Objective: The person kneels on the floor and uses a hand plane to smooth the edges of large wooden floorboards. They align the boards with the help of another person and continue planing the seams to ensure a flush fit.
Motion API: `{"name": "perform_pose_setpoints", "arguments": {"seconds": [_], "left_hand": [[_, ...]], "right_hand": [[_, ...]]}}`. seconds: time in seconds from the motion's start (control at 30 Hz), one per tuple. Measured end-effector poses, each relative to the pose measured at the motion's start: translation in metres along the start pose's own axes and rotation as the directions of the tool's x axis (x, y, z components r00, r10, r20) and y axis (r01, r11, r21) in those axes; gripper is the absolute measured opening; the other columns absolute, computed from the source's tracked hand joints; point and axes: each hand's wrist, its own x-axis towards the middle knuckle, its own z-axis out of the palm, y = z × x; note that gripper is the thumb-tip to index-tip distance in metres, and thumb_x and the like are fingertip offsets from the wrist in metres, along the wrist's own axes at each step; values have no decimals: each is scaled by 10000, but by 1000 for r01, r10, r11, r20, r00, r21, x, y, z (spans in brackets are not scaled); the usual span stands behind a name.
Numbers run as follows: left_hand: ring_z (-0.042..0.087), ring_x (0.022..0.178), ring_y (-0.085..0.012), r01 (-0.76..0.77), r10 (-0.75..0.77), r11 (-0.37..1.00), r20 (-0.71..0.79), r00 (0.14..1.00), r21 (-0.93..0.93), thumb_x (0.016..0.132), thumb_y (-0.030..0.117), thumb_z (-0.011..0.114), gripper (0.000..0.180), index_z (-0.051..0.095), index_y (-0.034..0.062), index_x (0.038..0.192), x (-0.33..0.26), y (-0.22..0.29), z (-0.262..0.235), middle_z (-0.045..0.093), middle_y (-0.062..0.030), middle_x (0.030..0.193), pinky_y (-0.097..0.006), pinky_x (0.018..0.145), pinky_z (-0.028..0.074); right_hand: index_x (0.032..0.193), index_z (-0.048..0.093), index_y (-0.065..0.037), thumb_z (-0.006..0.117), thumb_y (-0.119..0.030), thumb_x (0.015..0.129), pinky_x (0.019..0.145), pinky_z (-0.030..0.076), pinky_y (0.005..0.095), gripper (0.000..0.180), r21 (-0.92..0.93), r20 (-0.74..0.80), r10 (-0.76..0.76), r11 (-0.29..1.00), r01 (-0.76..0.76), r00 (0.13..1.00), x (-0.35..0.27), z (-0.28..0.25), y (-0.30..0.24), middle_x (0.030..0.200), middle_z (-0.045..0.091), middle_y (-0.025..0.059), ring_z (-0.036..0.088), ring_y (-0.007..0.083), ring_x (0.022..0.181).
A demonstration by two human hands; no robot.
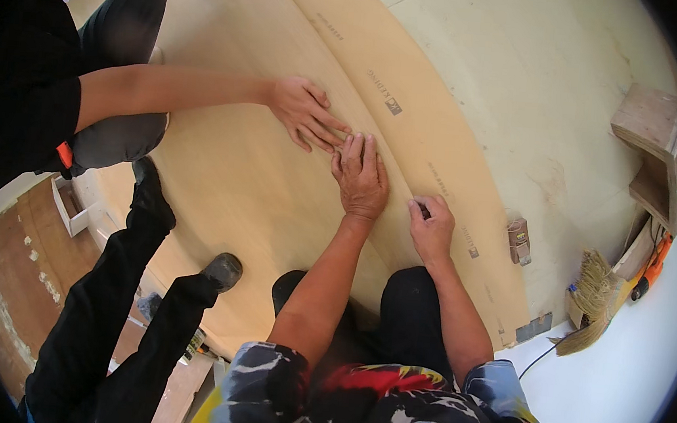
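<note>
A large, smooth light-tan sheet (pixel 239 164) spreads before me, its long edge lying over a brown sheet (pixel 449 117) with dark printed marks. My left hand (pixel 361 177) lies flat on the tan sheet beside that edge, fingers stretched forward. Just right of it, my right hand (pixel 432 228) is closed at the edge, thumb and fingers pinched around a small dark thing that I cannot make out. A co-worker's hand (pixel 306 115) rests on the tan sheet, its fingertips close to my left fingers.
A co-worker in black crouches at left; another person's dark-trousered legs (pixel 158 325) reach onto the sheet. To the right are a small brown block (pixel 518 241), a straw brush (pixel 592 299), a wooden box (pixel 651 129) and an orange tool (pixel 654 266). Brown boards (pixel 24 266) lie at lower left.
</note>
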Motion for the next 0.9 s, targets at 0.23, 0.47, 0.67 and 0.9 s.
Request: {"name": "perform_pose_setpoints", "arguments": {"seconds": [0.23,0.47,0.67,0.9], "left_hand": [[415,1397,-284,9,-9,1000,12,1000,10,955,178,590,457,560,52,1393,0,-2,-1,490,-114,1431,-534,1155,275],[421,1395,-289,-11,12,1000,-21,1000,24,949,170,594,459,563,51,1392,4,-3,-4,494,-125,1431,-536,1151,273],[431,1400,-294,-20,19,997,11,1000,79,969,170,574,430,577,55,1384,-1,-4,2,494,-132,1448,-523,1112,281],[424,1394,-312,-53,51,996,26,998,75,982,144,546,430,557,9,1390,3,2,-1,516,-163,1425,-502,1135,247]], "right_hand": [[936,741,-18,732,-110,872,656,509,386,112,10,28,-41,999,41,999,1,-1,4,813,625,150,643,292,699],[960,746,-16,732,-108,863,679,513,379,135,100,8,21,995,-21,1000,-2,4,7,835,641,156,647,298,737],[984,748,-5,741,-82,865,676,507,326,142,164,50,44,985,-52,998,-1,-3,11,839,649,124,639,222,731],[997,747,-10,742,-69,870,693,515,310,140,198,48,54,978,-62,997,0,-5,19,860,665,108,651,204,748]]}}
